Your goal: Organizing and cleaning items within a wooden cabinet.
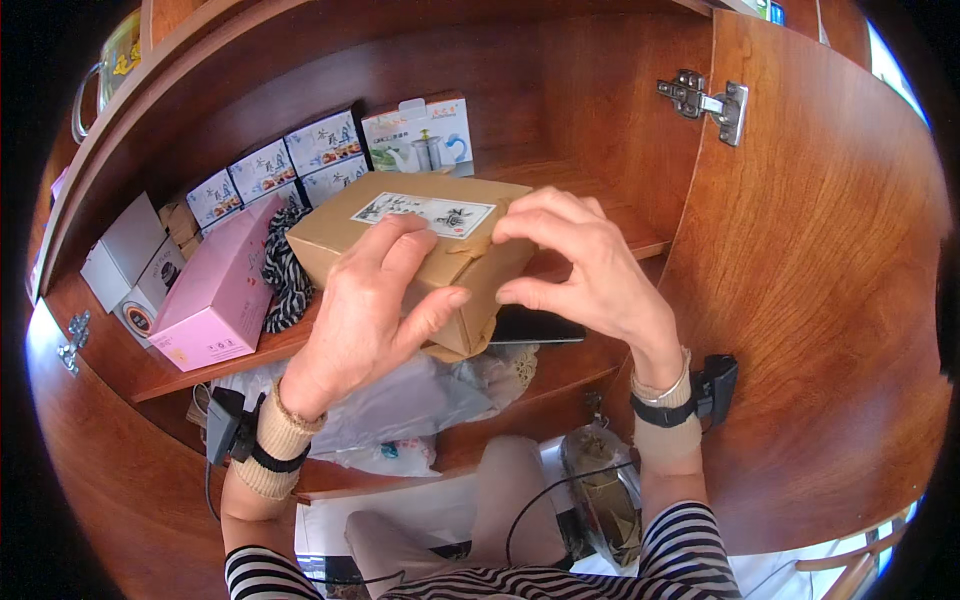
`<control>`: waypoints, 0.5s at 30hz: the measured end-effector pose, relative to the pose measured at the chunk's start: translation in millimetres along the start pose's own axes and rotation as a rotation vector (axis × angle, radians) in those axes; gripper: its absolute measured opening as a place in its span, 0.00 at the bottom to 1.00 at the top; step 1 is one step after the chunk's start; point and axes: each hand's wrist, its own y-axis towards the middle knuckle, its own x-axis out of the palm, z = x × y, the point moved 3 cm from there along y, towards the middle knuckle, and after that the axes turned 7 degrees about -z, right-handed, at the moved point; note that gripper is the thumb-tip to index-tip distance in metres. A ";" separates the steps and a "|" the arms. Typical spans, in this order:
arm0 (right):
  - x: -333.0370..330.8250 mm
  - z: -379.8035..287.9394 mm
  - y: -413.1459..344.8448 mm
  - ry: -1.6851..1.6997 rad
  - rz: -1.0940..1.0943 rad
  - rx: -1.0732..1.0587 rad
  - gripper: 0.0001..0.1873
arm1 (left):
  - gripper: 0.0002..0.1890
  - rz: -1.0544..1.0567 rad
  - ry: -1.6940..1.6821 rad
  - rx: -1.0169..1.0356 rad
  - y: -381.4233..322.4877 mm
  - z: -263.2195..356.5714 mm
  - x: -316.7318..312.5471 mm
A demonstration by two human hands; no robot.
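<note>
A brown cardboard box [322, 236] with a white label bearing dark writing is tilted at the front of the cabinet shelf. Torn brown tape or paper [480, 244] hangs loose at its near right edge. My left hand [375, 311] grips the near side of the box, fingers over the label and top, thumb against the front face. At the right end of the box, my right hand [577, 262] has its fingers and thumb spread apart around the corner. Its fingertips are close to the loose tape; whether they touch is unclear. What supports the box underneath is hidden.
Left of the box are a zebra-striped cloth [287, 270], a pink box [217, 292] and a white hot-plate box [139, 262]. Several tea-set boxes [259, 169] stand behind. Plastic bags [405, 405] fill the lower shelf. An open cabinet door [810, 300] flanks the right.
</note>
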 end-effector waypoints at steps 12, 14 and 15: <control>6.4 0.8 14.8 -0.090 -0.053 -0.070 0.17 | 0.20 -0.037 0.005 -0.073 0.3 1.8 -0.4; 7.1 -0.4 11.6 -0.090 -0.005 -0.067 0.17 | 0.20 -0.030 0.003 -0.078 -0.2 1.2 -0.9; 6.8 -1.6 12.3 -0.116 0.007 -0.099 0.19 | 0.20 -0.033 0.005 -0.078 -0.5 1.6 -1.4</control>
